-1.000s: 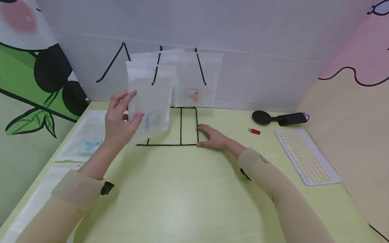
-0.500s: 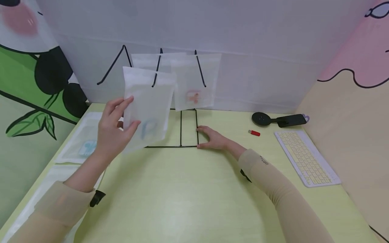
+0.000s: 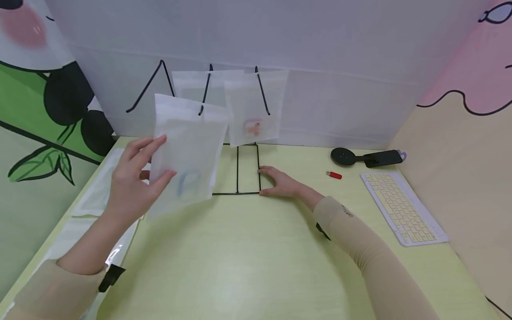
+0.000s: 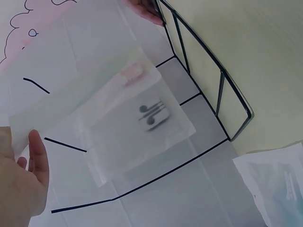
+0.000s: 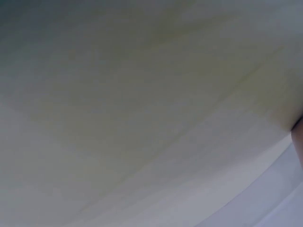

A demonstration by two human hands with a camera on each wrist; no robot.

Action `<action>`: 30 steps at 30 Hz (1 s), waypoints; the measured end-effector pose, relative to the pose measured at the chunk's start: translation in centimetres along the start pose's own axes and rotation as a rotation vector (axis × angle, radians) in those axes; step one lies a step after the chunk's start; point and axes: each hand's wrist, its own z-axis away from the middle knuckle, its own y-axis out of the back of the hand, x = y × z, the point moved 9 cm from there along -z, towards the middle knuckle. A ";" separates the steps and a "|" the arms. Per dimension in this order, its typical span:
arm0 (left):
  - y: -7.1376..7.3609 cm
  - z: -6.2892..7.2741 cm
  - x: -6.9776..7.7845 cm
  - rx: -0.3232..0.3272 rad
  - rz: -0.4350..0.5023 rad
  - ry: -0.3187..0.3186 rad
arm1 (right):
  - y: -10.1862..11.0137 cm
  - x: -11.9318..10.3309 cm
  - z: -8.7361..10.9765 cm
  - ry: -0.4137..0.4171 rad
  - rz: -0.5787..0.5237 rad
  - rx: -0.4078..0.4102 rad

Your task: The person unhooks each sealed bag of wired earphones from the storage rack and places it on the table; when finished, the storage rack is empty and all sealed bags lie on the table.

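In the head view, a translucent white pouch with a bluish shape inside (image 3: 190, 146) is being held in front of the black wire rack (image 3: 238, 171), its left edge being pinched between the thumb and fingers of the left hand (image 3: 134, 182). From that grip the pouch is extending rightward; its long axis is running up and down, the top leaning slightly right. Its top edge is being overlapped by the tip of the rack's middle hook (image 3: 206, 89); whether the hook is passing through it cannot be told. The right hand (image 3: 280, 183) is being rested on the rack's front right corner, thumb and fingers spread, well apart from the pouch, so the left hand is much nearer. On the rack's right hook, a pouch with a red shape (image 3: 254, 109) is being hung.

In the left wrist view, the held pouch is being seen nearly edge-on, in front of the rack's hooks. Beyond it, a pouch with earphones showing through (image 4: 135, 130) is apparently being carried by the rack's middle hook.

In the right wrist view, only a blurred pale surface is being shown; no grip can be read there.
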 end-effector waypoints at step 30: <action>4.8 4.3 -0.1 -0.060 0.035 0.092 | -0.2 -0.3 -0.1 0.001 0.057 0.018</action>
